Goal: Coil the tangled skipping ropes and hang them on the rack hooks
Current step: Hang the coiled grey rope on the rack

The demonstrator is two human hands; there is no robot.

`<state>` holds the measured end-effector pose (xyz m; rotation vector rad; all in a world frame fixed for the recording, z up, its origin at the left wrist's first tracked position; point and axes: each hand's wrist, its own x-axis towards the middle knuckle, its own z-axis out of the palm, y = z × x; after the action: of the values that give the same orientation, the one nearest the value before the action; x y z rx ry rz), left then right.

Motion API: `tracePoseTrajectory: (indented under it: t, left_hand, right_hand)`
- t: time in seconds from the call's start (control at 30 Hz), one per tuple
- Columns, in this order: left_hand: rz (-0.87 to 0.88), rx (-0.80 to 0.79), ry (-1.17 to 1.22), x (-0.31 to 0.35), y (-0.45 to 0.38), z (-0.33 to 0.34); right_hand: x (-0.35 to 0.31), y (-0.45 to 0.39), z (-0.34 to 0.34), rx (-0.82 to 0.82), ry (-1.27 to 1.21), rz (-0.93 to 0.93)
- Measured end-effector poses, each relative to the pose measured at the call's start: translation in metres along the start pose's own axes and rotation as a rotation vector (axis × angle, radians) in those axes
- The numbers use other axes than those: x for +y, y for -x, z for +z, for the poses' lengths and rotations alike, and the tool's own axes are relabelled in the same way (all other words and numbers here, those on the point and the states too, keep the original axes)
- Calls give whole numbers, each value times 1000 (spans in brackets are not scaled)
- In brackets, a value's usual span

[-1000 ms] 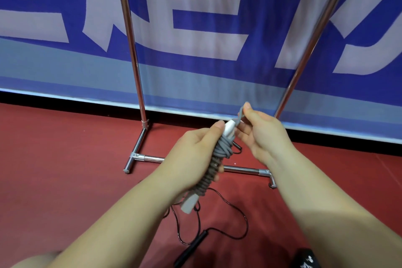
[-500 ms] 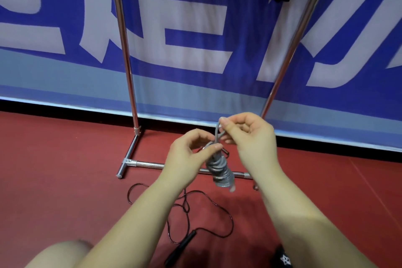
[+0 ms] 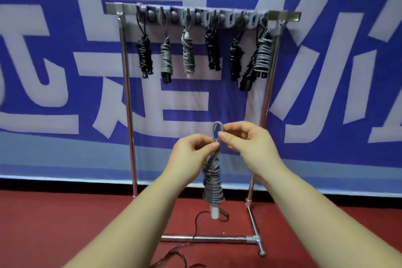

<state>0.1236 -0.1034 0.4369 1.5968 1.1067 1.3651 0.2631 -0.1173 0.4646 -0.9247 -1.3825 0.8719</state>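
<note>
A coiled grey skipping rope point(image 3: 212, 183) with a white handle end hangs straight down in front of me. My left hand point(image 3: 193, 154) pinches the rope just under its small top loop point(image 3: 218, 130). My right hand point(image 3: 248, 143) pinches that loop from the right side. Straight ahead stands the metal rack point(image 3: 128, 102), and its top bar carries a row of hooks point(image 3: 202, 17). Several coiled ropes, black and grey, hang from those hooks point(image 3: 187, 50). The held rope sits well below the hooks.
A loose black rope point(image 3: 195, 226) trails on the red floor by the rack's base bar point(image 3: 204, 239). A blue and white banner point(image 3: 65, 72) covers the wall behind the rack.
My head has tilted up, so the rack's top bar and hanging ropes are in view. Both hands have lifted the coiled grey rope, which has turned to hang vertically from its loop.
</note>
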Motion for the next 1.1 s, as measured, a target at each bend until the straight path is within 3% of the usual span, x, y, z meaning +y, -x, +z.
tracePoseTrajectory:
  t: [0.13,0.33,0.47,0.93,1.1]
  left_hand:
    - [46,29,37,41,-22,2]
    - [57,157,179,96,-65,11]
    - [143,204,120,110,-96,16]
    - [190,100,-139,125,-251,42]
    - [163,118,-4,134,-306,51]
  right_hand:
    - [-34,-28,-7,52,23,-53]
    - [-87,-77,-8,85,-151,-113]
    - [-98,-107,-12,121,-210,-69]
    - [-104,-254,-51,224,-147,-23]
    - [-113,-313,-57,272,-51,27]
